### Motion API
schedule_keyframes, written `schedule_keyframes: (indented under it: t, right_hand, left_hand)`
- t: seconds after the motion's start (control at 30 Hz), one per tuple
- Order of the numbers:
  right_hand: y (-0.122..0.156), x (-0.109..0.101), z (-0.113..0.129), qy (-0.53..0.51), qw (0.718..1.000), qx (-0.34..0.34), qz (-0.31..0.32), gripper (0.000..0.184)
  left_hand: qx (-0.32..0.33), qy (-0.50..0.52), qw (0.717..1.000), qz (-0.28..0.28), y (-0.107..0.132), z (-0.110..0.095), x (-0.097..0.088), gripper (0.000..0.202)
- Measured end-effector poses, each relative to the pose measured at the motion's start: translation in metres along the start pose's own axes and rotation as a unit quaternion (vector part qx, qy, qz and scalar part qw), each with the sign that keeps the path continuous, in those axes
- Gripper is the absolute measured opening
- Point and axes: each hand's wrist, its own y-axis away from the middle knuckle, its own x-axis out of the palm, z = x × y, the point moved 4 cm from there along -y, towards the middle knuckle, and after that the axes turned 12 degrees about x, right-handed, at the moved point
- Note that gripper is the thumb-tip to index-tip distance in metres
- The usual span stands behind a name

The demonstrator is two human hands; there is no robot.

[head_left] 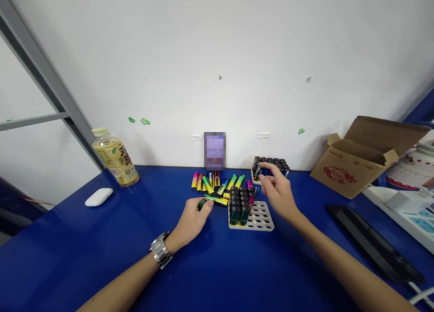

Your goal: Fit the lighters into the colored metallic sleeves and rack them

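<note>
My left hand [194,217], wearing a metal watch [161,250], is closed around a dark green tube with a round end [202,203]. Just right of it, a white tray with rows of holes [262,220] carries several upright dark tubes [239,208] on its left side; its front right holes show bare. Over the gap between this tray and a second, filled tray [271,165] is my right hand [274,190]. Its thumb and forefinger are apart, with nothing visible between them. Several shiny gradient-coloured tubes [207,184] lie loose behind my left hand.
A blurred upright panel [214,151] stands against the wall. On the left are a drink bottle [117,158] and a white case [98,197]. An open cardboard box [349,169], a long black object [373,242] and a white power strip [403,217] occupy the right.
</note>
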Motion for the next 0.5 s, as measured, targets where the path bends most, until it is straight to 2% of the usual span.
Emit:
schedule_keyframes:
  t: [0.1,0.23,0.5]
  right_hand:
    - [0.019,-0.002,-0.018,-0.01,0.999,0.02,0.038,0.029]
    - [0.034,0.007,-0.024,0.036,0.994,0.016,0.106,0.029]
    - [0.032,0.012,-0.023,0.08,0.988,0.006,0.13,0.03]
  left_hand:
    - [-0.005,-0.021,1.0,-0.012,-0.001,0.001,0.001,0.036]
    - [-0.005,-0.03,0.999,-0.019,-0.003,0.005,0.002,0.039]
    - [-0.004,-0.073,0.997,-0.022,-0.003,-0.002,0.001,0.034]
